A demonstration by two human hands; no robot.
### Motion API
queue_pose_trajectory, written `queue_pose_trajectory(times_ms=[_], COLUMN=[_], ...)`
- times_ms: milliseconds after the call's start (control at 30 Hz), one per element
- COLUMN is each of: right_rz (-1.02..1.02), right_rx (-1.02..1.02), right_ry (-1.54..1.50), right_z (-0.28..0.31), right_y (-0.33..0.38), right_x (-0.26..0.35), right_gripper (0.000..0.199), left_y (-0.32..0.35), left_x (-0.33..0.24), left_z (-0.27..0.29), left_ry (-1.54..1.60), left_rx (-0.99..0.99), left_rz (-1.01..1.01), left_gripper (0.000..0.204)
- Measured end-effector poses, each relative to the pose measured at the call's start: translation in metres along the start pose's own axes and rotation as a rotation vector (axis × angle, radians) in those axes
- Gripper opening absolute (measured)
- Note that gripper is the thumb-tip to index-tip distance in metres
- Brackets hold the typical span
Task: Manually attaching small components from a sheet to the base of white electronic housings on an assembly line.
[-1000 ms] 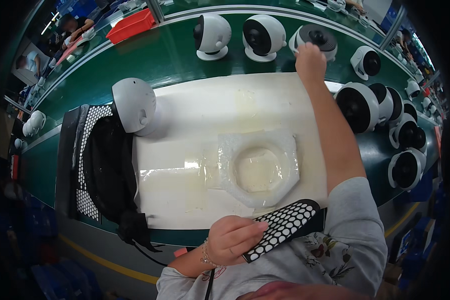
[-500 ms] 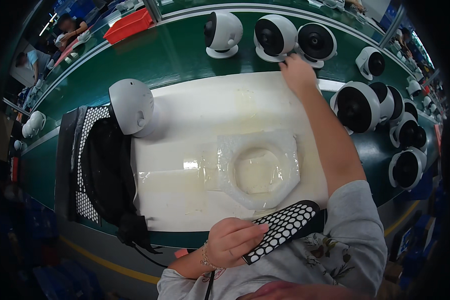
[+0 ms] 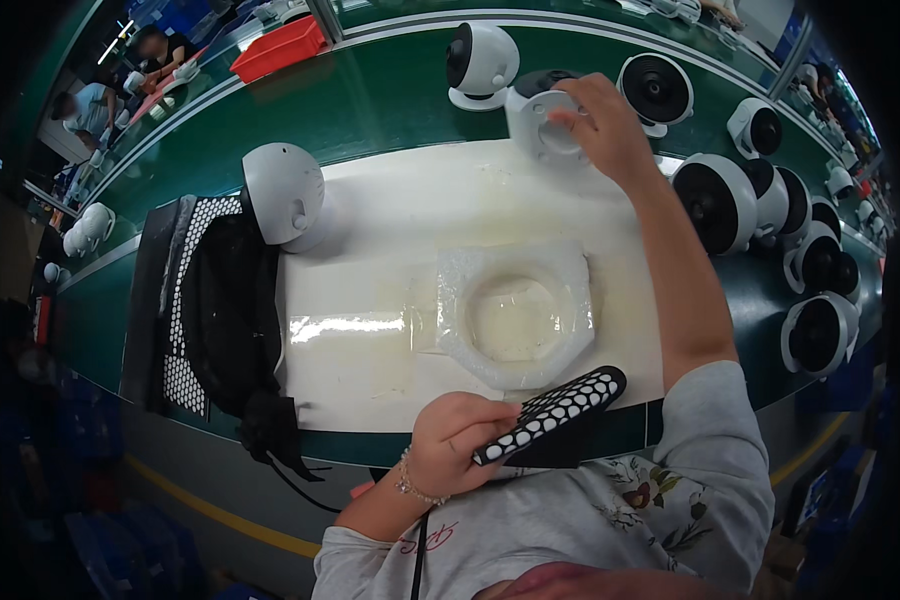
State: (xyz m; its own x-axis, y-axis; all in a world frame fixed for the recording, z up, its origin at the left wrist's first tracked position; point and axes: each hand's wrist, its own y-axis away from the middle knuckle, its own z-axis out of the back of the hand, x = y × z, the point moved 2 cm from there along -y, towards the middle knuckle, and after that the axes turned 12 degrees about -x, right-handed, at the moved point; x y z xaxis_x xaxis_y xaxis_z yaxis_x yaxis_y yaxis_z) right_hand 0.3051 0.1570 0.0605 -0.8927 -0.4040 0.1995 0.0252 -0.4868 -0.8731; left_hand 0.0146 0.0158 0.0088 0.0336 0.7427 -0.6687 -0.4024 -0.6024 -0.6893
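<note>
My right hand (image 3: 615, 130) grips a white security camera (image 3: 523, 122) at the far edge of the white work sheet. The camera is tipped so that its round base faces me. Near my body, my left hand (image 3: 452, 440) pinches one end of a curved black panel with white dots (image 3: 560, 412). Between the hands, an octagonal foam holder (image 3: 458, 335) with a round hollow lies taped to the white sheet (image 3: 390, 240). Another white camera (image 3: 280, 195), turned away, stands at the left beside a black cloth bundle (image 3: 228, 320) and more dotted black panels (image 3: 186, 385).
One white camera (image 3: 488, 65) with a black front stands left of my right hand, another (image 3: 655, 92) right of it. Several more (image 3: 712, 205) crowd the green table's right side. A red tray (image 3: 278, 50) lies at the back left. Other people (image 3: 95, 110) work beyond.
My right hand has lifted the middle camera of the back row and brought it nearer, tipping its base toward me. My left hand has tilted the dotted panel to a narrower angle. The view shifted slightly.
</note>
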Motion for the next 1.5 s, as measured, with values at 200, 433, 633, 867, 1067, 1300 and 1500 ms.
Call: queue_pose_trajectory(times_ms=[200,433,633,867,1067,1300,1500], right_rz=[-0.372,-0.513,-0.690,-0.371,-0.146,-0.177,-0.213], right_rx=[0.222,0.667,0.474,0.347,0.321,0.505,0.544], right_ry=[-0.607,-0.647,-0.255,0.410,0.547,0.428,0.235], right_z=[0.062,0.041,-0.055,-0.128,-0.085,0.020,0.093], right_y=[-0.002,0.008,0.024,0.026,0.036,0.098,0.087], right_x=[0.091,0.100,-0.013,-0.062,-0.038,0.008,0.065], right_gripper=[0.035,0.035,0.037,0.049,0.031,0.031,0.025], left_y=[0.001,-0.001,-0.003,-0.004,-0.005,0.000,0.000], left_x=[-0.001,-0.003,-0.002,0.000,-0.001,-0.002,-0.006], left_z=[0.000,0.004,0.000,0.003,0.003,0.002,0.007], left_ry=[0.017,0.021,0.059,0.040,0.055,0.062,0.107], left_rx=[-0.015,0.012,0.072,0.028,0.027,-0.009,-0.114], left_rz=[-0.014,-0.054,-0.032,0.006,0.010,0.023,0.171], left_gripper=[0.026,0.023,0.023,0.026,0.025,0.022,0.021])
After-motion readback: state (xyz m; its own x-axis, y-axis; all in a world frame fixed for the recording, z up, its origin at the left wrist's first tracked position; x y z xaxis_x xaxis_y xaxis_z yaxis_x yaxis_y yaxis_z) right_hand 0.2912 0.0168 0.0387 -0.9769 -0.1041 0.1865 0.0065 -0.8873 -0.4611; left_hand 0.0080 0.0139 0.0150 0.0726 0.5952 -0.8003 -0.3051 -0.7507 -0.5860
